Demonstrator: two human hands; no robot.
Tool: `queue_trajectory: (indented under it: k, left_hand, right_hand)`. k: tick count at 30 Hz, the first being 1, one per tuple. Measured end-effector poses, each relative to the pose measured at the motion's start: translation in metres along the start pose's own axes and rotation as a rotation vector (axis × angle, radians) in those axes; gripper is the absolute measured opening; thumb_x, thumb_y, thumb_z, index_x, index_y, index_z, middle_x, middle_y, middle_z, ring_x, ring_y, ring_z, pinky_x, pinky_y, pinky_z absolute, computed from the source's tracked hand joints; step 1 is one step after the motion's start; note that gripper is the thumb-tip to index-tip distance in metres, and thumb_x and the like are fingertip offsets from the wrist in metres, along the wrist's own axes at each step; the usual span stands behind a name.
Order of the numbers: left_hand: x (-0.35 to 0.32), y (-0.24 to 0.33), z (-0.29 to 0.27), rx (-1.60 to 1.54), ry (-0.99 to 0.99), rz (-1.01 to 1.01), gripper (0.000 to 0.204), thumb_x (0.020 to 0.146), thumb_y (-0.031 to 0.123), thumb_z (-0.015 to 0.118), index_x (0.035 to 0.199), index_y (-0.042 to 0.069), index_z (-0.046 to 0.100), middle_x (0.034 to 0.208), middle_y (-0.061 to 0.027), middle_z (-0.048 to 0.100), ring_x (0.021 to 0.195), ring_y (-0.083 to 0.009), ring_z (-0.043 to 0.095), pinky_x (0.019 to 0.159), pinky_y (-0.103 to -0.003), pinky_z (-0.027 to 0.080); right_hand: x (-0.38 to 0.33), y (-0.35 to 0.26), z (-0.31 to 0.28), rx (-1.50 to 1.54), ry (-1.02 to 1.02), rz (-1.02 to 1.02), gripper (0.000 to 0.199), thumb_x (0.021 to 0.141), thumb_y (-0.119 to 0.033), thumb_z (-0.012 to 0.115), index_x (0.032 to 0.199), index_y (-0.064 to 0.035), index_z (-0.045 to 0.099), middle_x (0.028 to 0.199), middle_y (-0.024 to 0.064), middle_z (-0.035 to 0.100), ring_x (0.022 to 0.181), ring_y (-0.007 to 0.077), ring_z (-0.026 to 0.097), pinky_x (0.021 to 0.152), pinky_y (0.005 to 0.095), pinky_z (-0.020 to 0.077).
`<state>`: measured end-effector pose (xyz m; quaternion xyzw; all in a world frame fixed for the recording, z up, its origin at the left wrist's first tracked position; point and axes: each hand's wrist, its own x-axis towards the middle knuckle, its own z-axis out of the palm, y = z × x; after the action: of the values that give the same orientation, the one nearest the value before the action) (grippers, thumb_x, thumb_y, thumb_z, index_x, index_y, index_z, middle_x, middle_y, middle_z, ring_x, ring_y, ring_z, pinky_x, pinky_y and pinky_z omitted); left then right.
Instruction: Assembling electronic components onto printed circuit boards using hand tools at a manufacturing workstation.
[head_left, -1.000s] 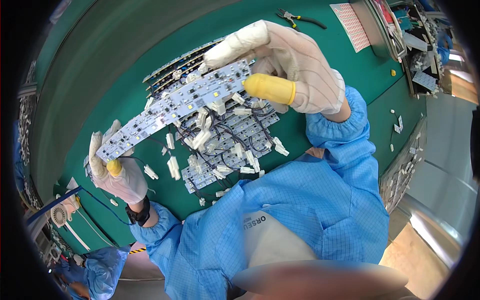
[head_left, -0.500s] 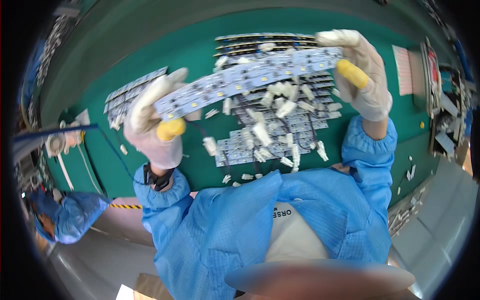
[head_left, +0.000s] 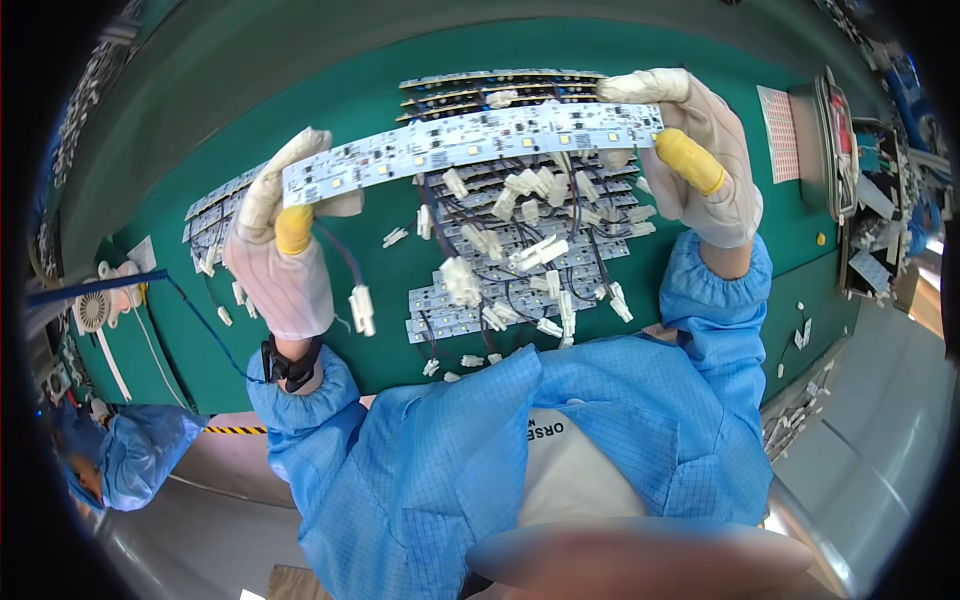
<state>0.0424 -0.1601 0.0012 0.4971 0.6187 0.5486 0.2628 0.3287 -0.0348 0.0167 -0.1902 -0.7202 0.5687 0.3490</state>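
A long white LED circuit board strip (head_left: pixel 470 142) is held up between both hands, its component side with small yellowish LEDs facing me. My left hand (head_left: pixel 285 235), gloved with a yellow thumb cover, is closed on the strip's left end. Its right end is pinched by my right hand (head_left: pixel 705 160), gloved alike. Wires with white connectors (head_left: pixel 361 310) dangle below the strip. Under it lies a pile of similar LED boards (head_left: pixel 520 270), with wires and white plugs strewn over it. Behind the strip, more boards (head_left: pixel 500 82) are stacked in rows, partly hidden.
Another group of boards (head_left: pixel 210 215) lies left of my left hand. A small white fan (head_left: pixel 95 308) stands at the far left. At the right are a sheet with red print (head_left: pixel 779 135) and a metal tray (head_left: pixel 835 140). A blue-sleeved person (head_left: pixel 150 450) is at lower left.
The left end of the strip has risen, along with my left hand, so the strip is more level. It also appears turned more toward me. My right hand keeps its grip.
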Motion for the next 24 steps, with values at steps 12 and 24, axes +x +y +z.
queue_trajectory:
  k: [12, 24]
  left_hand:
    - [0.006, -0.011, 0.013, 0.038, 0.106, 0.079, 0.043, 0.093, 0.027, 0.049, 0.119, -0.008, 0.049, 0.111, -0.0260, 0.057, 0.089, -0.0220, 0.063, 0.068, -0.022, 0.052]
    - [-0.010, -0.005, 0.003, -0.213, -0.068, 0.321, 0.059, 0.076, 0.037, 0.069, 0.113, -0.006, 0.053, 0.106, -0.0222, 0.060, 0.075, -0.0206, 0.064, 0.063, -0.027, 0.053]
  right_hand:
    - [0.002, 0.010, 0.002, 0.057, 0.068, -0.118, 0.070, 0.080, -0.044, 0.061, 0.119, 0.0109, 0.042, 0.112, 0.0194, 0.054, 0.091, 0.0178, 0.059, 0.075, 0.0274, 0.0499]
    - [0.001, 0.006, 0.000, 0.019, 0.086, 0.158, 0.080, 0.078, -0.057, 0.058, 0.117, 0.0112, 0.043, 0.094, 0.0083, 0.058, 0.040, -0.0036, 0.030, 0.037, 0.0112, 0.0192]
